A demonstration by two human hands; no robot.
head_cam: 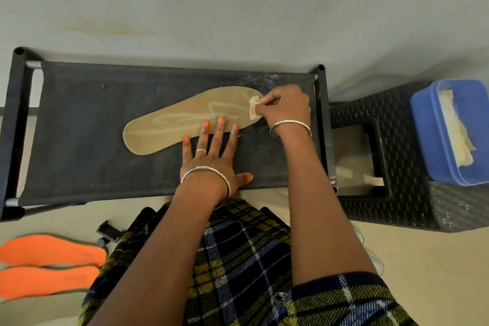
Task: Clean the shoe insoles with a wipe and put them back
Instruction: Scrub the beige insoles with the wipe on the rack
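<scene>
Fingers [267,103] of the right hand [288,106] pinch a small wipe [253,110] onto the 3 o'clock end of the tan insole [185,119], which lies in the middle of the dark surface [92,140]. The left hand [209,159] is flat, with straight fingertips pressing the insole's 6 o'clock edge. I judge this is the wiping step. Next, the wipe should travel toward 9 o'clock while the insole is held firm.
</scene>
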